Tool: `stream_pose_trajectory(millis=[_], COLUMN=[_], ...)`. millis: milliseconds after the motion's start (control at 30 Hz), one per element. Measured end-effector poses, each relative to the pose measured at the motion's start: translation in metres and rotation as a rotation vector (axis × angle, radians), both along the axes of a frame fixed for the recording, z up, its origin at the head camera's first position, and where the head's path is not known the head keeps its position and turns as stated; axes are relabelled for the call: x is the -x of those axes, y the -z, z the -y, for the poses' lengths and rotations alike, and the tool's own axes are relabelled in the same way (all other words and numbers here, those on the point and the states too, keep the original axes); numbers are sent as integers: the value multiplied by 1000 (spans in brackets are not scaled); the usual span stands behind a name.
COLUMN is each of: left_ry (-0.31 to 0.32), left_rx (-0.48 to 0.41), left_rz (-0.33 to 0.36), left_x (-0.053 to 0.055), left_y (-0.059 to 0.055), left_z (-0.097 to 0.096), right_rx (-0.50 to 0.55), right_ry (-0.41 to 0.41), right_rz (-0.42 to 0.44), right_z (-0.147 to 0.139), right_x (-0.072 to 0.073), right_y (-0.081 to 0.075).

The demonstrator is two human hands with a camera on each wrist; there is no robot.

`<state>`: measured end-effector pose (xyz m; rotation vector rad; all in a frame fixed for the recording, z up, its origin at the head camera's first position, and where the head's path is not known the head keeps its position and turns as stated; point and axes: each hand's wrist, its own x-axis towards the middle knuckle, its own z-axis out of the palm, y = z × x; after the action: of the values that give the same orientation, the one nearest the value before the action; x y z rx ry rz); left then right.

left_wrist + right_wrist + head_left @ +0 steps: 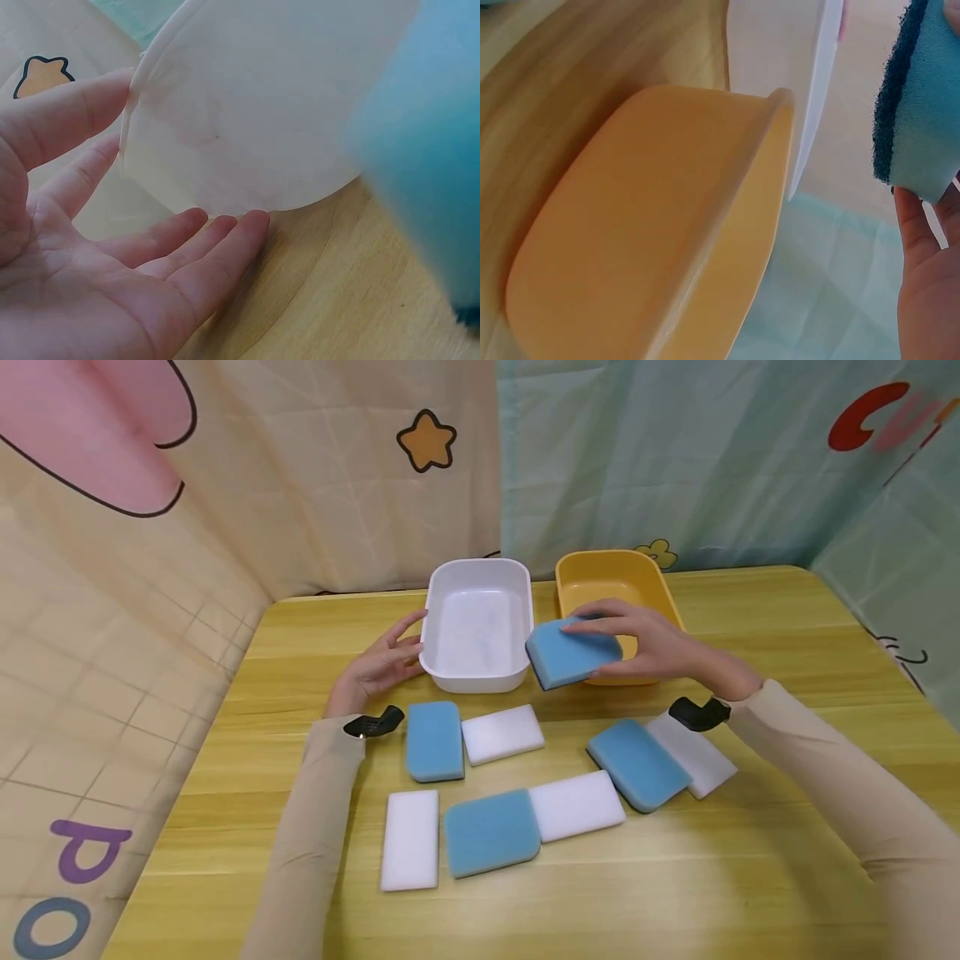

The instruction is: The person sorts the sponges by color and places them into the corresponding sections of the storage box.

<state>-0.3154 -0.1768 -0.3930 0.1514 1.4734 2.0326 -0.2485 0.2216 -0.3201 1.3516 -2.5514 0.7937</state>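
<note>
A blue sponge [573, 653] with a dark scouring layer is gripped between my right hand's thumb and fingers. My right hand [645, 639] holds it in the air over the front left of the yellow bin [671, 597]. In the right wrist view, the sponge [926, 105] shows its rough dark side apart from the bin's rim. My left hand [386, 662] touches the left side of the white bin [480, 683], its fingers extended. Seen from the left wrist, fingertips [255, 221] rest against the bin's outer wall.
Nearer me on the wooden table [750, 877] lie blue sponges [435, 742], [491, 832], [639, 765] and several white sponge blocks [410, 841], some touching or overlapping. Printed curtains [337, 485] hang behind the bins and along both sides.
</note>
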Motion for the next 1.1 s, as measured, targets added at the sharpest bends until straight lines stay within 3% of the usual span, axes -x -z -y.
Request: stream_pose_trajectory(millis=[333,700,1100], left_ry=[-1,-4,-7], left_rx=[-17,4,30], left_rz=[-15,-2,-24], left_x=[2,-5,-6], left_y=[-2,5,-2], left_z=[3,5,1], right_rx=[-57,-132,-100], right_ry=[35,131,131], right_rz=[70,156,199], right_z=[18,43,72], right_x=[23,40,58], right_y=[-8,-8,-10])
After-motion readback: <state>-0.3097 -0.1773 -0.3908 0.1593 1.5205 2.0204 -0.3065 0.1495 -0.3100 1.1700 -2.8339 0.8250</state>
